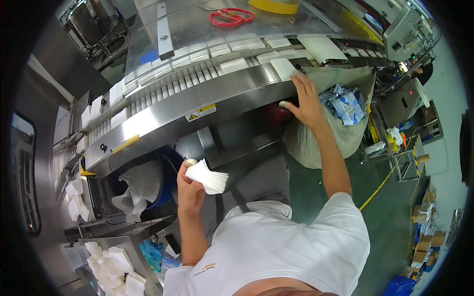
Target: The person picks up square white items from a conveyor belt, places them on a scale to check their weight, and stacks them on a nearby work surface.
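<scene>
Low in front of me, my left hand [189,190] is closed round a small stack of folded white wipes [210,178], whose layers fan out at the right end. My right hand [308,101] reaches to the near edge of the roller conveyor [165,93]. Its thumb is apart from the stretched fingers. The fingertips are at the corner of a white folded wipe stack [283,69] lying over the metal edge; whether they touch it I cannot tell. More white stacks [233,66] lie along the rollers.
Under the conveyor's right part hangs a pale sack [308,143] with blue-and-white wrappers [348,106]. Red-handled scissors [231,18] and a yellow tape roll [274,5] rest on the metal top. Loose white wipes [111,266] pile up at lower left, near a blue bin [168,182].
</scene>
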The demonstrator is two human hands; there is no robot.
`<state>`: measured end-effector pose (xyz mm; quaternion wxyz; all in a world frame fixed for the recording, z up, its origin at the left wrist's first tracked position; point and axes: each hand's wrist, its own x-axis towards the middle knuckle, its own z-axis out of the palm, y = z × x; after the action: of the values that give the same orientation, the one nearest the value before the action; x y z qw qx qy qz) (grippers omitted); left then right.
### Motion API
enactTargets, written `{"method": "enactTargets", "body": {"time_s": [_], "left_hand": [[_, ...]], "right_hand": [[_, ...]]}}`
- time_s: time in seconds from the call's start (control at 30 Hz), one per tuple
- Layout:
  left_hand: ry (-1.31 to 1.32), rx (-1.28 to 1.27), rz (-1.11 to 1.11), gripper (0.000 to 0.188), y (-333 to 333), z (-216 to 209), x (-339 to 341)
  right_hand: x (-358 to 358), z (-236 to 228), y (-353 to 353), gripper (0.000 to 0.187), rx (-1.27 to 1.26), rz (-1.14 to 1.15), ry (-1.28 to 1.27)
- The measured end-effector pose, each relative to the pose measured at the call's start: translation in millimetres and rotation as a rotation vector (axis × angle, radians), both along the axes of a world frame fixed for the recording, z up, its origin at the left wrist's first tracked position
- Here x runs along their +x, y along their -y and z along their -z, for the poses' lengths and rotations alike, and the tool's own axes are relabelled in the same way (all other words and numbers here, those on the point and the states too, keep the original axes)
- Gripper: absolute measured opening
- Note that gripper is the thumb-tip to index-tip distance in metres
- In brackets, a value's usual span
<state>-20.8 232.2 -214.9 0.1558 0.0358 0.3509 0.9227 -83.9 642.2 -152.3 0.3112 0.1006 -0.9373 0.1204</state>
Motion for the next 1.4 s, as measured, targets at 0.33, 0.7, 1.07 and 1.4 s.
{"method": "enactTargets", "body": {"time_s": [0.33,0.7,1.07,1.4], "left_hand": [[0.134,0.124,-0.060,0.059,15,38,17],[0.248,0.075,-0.026,0.063,31,41,32],[0.105,0.194,-0.103,0.063,49,49,43],[0.059,0.277,-0.135,0.060,54,44,36]], "right_hand": [[-94,17,-69,0.085,0.261,-0.113,0.310],[-106,-32,11,0.039,-0.471,-0.281,0.245],[-263,32,78,0.035,-0.039,0.061,0.194],[-174,13,204,0.025,-0.497,-0.405,0.238]]}}
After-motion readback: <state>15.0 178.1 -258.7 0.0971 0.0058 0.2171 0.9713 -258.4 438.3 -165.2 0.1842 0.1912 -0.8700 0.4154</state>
